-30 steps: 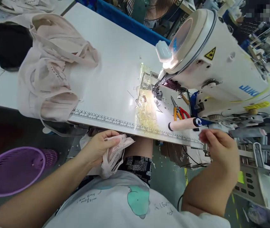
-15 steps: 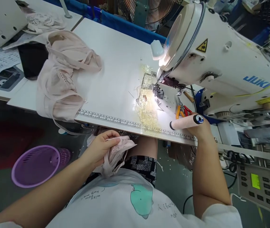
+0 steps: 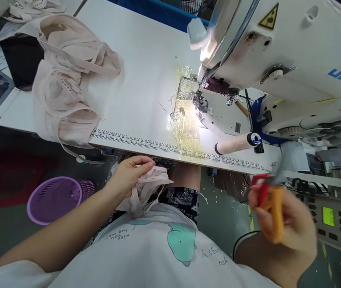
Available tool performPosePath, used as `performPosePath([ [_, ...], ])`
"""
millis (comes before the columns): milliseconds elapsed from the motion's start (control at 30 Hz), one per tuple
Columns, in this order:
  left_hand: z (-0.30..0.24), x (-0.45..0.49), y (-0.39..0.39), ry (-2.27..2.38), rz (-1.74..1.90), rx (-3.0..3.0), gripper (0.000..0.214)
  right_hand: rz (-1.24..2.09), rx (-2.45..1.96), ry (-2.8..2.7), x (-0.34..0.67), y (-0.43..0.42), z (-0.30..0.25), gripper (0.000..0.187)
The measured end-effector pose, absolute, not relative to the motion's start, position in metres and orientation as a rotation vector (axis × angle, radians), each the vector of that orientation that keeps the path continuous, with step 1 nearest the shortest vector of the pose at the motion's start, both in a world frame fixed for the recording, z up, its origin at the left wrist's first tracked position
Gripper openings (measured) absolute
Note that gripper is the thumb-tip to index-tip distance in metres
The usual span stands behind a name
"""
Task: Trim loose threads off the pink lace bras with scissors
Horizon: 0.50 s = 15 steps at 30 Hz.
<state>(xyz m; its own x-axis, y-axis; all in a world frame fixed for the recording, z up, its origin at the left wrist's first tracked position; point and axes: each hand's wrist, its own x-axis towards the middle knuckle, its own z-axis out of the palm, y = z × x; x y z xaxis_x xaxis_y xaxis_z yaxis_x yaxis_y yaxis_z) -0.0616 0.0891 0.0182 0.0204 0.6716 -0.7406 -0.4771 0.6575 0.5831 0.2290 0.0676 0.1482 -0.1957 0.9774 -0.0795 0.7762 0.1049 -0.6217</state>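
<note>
At left, a basket [image 3: 86, 190] stands near, a garment pile [image 3: 76, 60] far on the desk [image 3: 140, 88]; the left hand [image 3: 124, 178] has its fingers clamped on cloth [image 3: 150, 182] by the desk's near edge; at right, a spool [image 3: 234, 144] lies before the machine [image 3: 305, 48], and the right hand's [image 3: 298, 224] fingers grip a blurred red-and-orange tool [image 3: 276, 208]

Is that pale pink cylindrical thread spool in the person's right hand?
No, the right hand grips blurred red and orange tool handles, and the pale pink spool is plainly apart from it.
</note>
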Motion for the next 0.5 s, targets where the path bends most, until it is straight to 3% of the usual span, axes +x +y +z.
performPosePath([
  [167, 0.016, -0.061, 0.086, 1.254, 0.97, 0.317, 0.021, 1.229, -1.504, -2.662, 0.179, 0.083, 0.106, 0.043],
  [500, 0.019, -0.062, 0.079, 1.228, 0.982, 0.572, 0.016, 0.996, -1.617, -2.905, 0.155, 0.101, 0.083, 0.048],
])
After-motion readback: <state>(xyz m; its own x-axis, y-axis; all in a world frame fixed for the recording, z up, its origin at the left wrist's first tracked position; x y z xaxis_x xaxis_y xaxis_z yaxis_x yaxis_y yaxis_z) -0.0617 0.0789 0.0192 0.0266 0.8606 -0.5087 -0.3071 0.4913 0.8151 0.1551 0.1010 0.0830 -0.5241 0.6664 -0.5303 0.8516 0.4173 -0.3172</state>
